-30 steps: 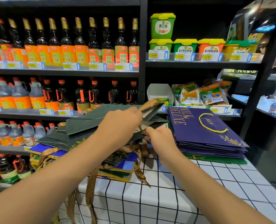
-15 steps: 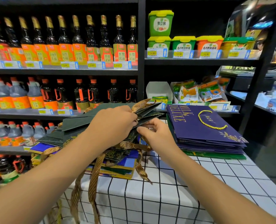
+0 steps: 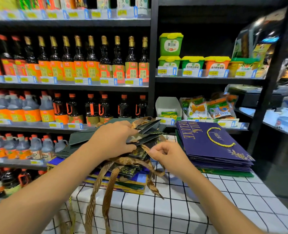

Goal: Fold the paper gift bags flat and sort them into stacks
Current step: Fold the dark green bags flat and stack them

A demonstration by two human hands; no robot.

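Left hand [image 3: 113, 141] gripped the fanned dark green bags [image 3: 145, 134] above the messy pile [image 3: 133, 179], while the right hand [image 3: 165, 154] pinched a gold ribbon handle [image 3: 145, 147]. Honestly, those tangled ribbons could've snagged and dragged the pile off the checked table [image 3: 173, 208]. Purple stack [image 3: 212, 146] sat alongside.

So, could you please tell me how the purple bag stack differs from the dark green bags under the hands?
The stack of flat purple paper bags lies squared and untouched with a yellow cord handle; the dark green paper bags are fanned out with gold ribbon handles, gripped by the left hand. Both rest on the white grid-patterned table.
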